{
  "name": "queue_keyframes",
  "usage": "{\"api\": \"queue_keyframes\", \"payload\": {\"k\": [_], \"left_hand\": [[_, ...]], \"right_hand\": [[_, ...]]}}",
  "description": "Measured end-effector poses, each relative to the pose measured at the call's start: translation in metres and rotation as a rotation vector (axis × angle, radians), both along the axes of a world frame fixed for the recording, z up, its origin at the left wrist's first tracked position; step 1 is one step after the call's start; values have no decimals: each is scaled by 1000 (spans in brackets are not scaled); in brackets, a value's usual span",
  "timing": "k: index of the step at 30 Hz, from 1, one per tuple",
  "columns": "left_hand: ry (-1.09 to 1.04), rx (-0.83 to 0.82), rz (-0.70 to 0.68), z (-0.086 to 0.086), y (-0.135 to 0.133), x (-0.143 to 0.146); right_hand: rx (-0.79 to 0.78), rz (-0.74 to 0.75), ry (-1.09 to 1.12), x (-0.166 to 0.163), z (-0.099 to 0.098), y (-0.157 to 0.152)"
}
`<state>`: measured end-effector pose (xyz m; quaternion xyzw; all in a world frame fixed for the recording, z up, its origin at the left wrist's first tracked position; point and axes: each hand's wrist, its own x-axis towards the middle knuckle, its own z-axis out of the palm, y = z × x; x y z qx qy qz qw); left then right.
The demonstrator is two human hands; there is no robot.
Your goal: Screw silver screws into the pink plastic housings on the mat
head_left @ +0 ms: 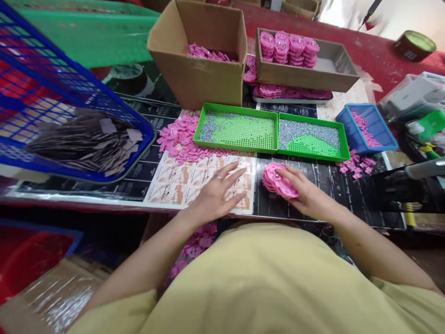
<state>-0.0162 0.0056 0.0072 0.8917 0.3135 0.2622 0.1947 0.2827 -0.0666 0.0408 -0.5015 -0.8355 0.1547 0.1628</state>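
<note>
Nearest is the person's yellow shirt (250,278), with pink pieces (199,243) below the table edge on the left. Beyond it, the left hand (217,190) is open, fingers spread, over a printed sheet (172,181). The right hand (308,192) grips the right side of a stack of pink parts (274,178), which sits on the dark table covering (271,207) just right of the sheet. Past the hands, a loose pink heap (181,137) lies beside two joined green trays (277,134) strewn with small grey bits, perhaps metal. To their right stands a blue bin (377,129) holding more pink pieces, some spilled in front. Farther back are a tall cardboard box (208,83) with pink pieces inside and a shallow carton (302,76) with stacked pink parts at its left end.
</note>
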Motion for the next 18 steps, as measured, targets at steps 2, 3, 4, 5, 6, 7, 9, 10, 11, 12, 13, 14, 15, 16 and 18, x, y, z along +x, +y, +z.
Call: {"api": "queue_keyframes", "payload": {"k": [2,3,4,5,6,7,9,10,11,12,13,14,15,16,18], "left_hand": [[98,28,-224,5,7,24],[155,34,-297,8,12,35],[197,47,-353,11,16,46],[240,56,-403,14,20,56],[277,60,-440,17,24,65],[303,62,-476,18,28,73],[332,58,-550,20,34,86],[336,54,-581,20,36,91],[338,52,-606,20,38,95],[337,52,-622,20,39,99],[337,54,-632,19,40,101],[341,59,-639,19,41,103],[349,66,-645,20,42,104],[360,75,-651,21,43,105],[389,96,-664,24,44,106]], "right_hand": [[7,-9,-39,-5,-19,-11],[15,-11,-41,-7,-25,-14],[24,-11,-37,-8,-29,-15],[37,-12,-34,-9,-32,-16],[51,-12,-29,-10,-35,-16],[63,-12,-22,-11,-37,-16],[82,-19,-3,-11,-40,-16],[87,-26,10,-11,-41,-16],[89,-36,25,-10,-43,-17],[89,-47,42,-9,-44,-18],[88,-59,60,-8,-45,-19],[88,-72,79,-7,-47,-20],[90,-85,96,-6,-48,-21],[95,-100,116,-5,-49,-22],[101,-136,170,-2,-51,-24]]}}
